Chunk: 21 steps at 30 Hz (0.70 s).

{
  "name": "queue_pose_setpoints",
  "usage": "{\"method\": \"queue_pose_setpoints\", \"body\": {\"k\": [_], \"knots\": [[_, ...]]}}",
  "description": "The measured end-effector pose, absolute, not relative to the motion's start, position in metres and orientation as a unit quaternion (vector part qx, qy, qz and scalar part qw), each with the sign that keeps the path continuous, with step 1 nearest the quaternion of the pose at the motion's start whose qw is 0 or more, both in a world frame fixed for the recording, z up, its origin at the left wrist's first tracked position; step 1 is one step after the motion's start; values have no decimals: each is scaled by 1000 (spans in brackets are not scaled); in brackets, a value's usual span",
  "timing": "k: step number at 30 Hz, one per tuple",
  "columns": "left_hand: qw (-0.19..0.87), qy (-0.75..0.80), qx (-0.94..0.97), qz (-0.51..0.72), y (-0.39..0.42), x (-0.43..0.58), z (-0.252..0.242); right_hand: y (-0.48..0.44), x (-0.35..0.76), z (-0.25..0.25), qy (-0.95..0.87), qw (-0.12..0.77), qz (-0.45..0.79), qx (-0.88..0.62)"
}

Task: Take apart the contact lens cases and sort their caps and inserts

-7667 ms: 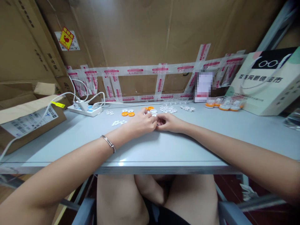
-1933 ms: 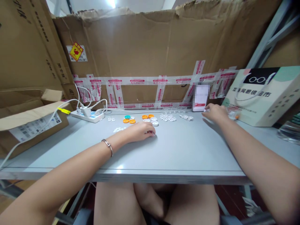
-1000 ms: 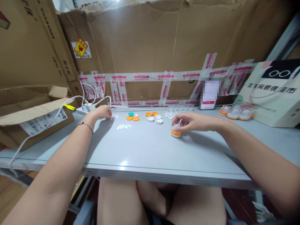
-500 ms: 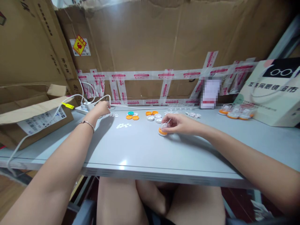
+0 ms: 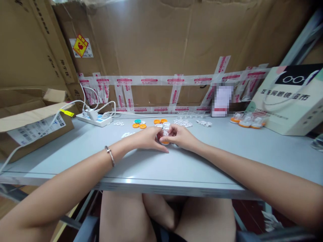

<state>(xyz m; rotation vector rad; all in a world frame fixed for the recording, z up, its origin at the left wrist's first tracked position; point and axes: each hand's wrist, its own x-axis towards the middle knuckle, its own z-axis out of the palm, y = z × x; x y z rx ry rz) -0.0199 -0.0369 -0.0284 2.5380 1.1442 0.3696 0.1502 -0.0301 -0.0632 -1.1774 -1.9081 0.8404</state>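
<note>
My left hand (image 5: pixel 148 139) and my right hand (image 5: pixel 179 137) meet at the middle of the grey table (image 5: pixel 176 164). Between their fingertips sits a small clear case with an orange base (image 5: pixel 165 141), mostly hidden by the fingers. My right hand's fingers curl round it; my left hand's fingers pinch at its left side. A silver bracelet (image 5: pixel 110 156) is on my left wrist. Just behind the hands lie orange, teal and white round caps (image 5: pixel 140 124) and several small white pieces (image 5: pixel 184 123).
A white power strip with cables (image 5: pixel 94 117) lies at the back left beside a cardboard box (image 5: pixel 30 131). A phone (image 5: pixel 222 101) leans on the taped cardboard wall. Orange-based cases (image 5: pixel 248 120) stand before a printed bag (image 5: pixel 292 97) at the right.
My left hand came back from the power strip to the table's middle. My right hand brought an orange-based case from the right-hand group toward the middle, where both hands now meet.
</note>
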Motion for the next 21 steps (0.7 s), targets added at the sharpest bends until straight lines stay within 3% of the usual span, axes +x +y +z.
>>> {"method": "queue_pose_setpoints", "body": {"k": [6, 15, 21], "knots": [[178, 442, 847, 234, -28, -13, -51, -28, 150, -64, -738, 383, 310, -460], [218, 450, 828, 253, -25, -13, -55, -26, 148, -66, -720, 404, 311, -470], [306, 404, 827, 244, -24, -17, -51, -30, 146, -63, -729, 398, 364, -422]]}}
